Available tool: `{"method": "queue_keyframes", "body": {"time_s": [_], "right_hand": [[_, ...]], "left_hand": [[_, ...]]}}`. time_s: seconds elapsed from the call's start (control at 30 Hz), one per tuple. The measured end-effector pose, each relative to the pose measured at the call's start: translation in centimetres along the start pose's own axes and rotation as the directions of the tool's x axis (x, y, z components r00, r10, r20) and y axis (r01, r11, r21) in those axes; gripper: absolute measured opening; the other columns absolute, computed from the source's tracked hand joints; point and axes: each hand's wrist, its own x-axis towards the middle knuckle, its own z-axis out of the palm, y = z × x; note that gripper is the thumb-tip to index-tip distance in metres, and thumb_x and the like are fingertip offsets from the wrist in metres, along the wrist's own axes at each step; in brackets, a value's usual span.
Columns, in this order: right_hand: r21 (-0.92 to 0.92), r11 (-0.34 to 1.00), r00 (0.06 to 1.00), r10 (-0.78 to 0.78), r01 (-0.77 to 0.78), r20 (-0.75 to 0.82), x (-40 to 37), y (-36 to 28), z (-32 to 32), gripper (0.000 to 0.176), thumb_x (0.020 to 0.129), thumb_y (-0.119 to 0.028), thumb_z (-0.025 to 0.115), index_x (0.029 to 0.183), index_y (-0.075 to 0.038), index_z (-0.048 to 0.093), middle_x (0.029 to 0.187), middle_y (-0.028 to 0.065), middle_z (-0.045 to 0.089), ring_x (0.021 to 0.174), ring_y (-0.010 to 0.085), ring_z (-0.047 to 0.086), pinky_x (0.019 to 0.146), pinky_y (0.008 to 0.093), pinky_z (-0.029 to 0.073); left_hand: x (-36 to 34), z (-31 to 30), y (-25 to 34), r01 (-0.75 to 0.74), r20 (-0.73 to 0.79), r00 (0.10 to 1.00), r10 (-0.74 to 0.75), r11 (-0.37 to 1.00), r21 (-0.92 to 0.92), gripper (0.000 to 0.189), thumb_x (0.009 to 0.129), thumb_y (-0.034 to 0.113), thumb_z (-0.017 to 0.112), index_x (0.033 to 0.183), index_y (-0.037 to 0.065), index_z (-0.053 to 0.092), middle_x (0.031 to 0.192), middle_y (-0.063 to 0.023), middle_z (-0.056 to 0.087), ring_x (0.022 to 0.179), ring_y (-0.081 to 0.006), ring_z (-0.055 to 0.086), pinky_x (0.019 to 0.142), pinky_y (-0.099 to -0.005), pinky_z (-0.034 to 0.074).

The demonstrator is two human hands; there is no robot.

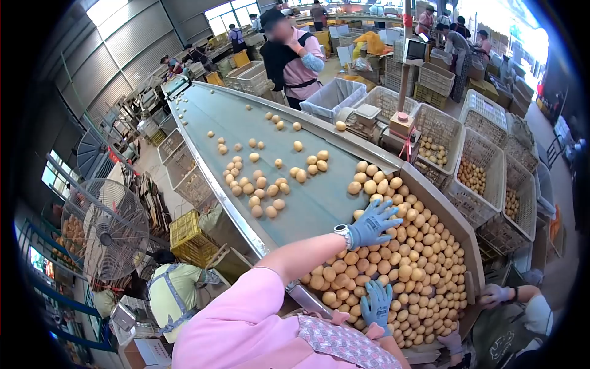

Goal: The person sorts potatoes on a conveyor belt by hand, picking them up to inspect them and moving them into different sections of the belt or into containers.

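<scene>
A pink sleeve [246, 320] is being shown nearest the camera, with a patterned apron [344, 345] just beside it. Past them, a heap of round tan fruits [405, 264] is being held in the walled end of a bench [440, 208], at the lower right of the view. Both hands are being worn in blue gloves. The left hand [372, 222], with a watch [342, 232] at its wrist, is being stretched over the upper edge of the heap, open, with its fingers spread wide and nothing being gripped. The right hand [377, 302] is being rested on the near side of the heap, also open, with its fingers pointing up; whether a fruit is being covered by its palm cannot be told.

The heap is being fed by a grey-green conveyor belt [246, 120], on which looser clusters of fruits are being carried. At the lower right corner of the bench, another person's gloved hand [491, 295] is being laid on the rim. White mesh baskets [491, 166], some partly filled, are being kept along the right side. At the far end of the belt, a person in a pink apron [296, 58] is being seen. To the left, below the belt, a large fan [110, 229] and a yellow crate [186, 230] are being kept.
</scene>
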Motion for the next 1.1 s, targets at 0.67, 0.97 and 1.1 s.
{"method": "queue_keyframes", "body": {"time_s": [0.67,0.97,1.1], "right_hand": [[0.031,0.992,0.985,-0.122,0.119,0.121,1.1,-2.0,-0.8,0.033,0.093,-0.018,0.073,0.123,-0.004,0.073,0.138,0.0207,0.065,0.127,0.0427,0.060,0.113,0.0583,0.043],[0.032,0.991,0.988,-0.130,0.128,0.088,0.2,-0.8,1.3,0.032,0.096,-0.018,0.074,0.127,-0.009,0.074,0.140,0.0177,0.066,0.129,0.0430,0.060,0.111,0.0540,0.048],[0.194,0.978,0.991,0.051,-0.075,0.126,0.4,-0.9,-0.8,0.039,0.101,-0.010,0.066,0.139,-0.003,0.066,0.130,0.0197,0.071,0.116,0.0354,0.068,0.100,0.0455,0.055]], "left_hand": [[-18.1,-18.0,-4.2,0.120,0.178,0.976,-0.128,0.991,0.055,0.048,0.089,0.021,0.071,0.136,0.014,0.067,0.144,-0.0157,0.059,0.141,-0.0391,0.051,0.121,-0.0562,0.038],[-23.3,-19.2,-11.7,0.331,0.021,0.899,-0.438,0.710,0.622,0.042,0.097,0.016,0.064,0.139,0.015,0.066,0.146,-0.0152,0.058,0.144,-0.0391,0.048,0.121,-0.0600,0.037],[-19.6,-16.5,-4.6,0.494,-0.107,0.869,-0.484,0.828,0.266,0.042,0.094,0.017,0.068,0.136,0.013,0.066,0.142,-0.0167,0.061,0.136,-0.0380,0.055,0.117,-0.0546,0.043]]}}
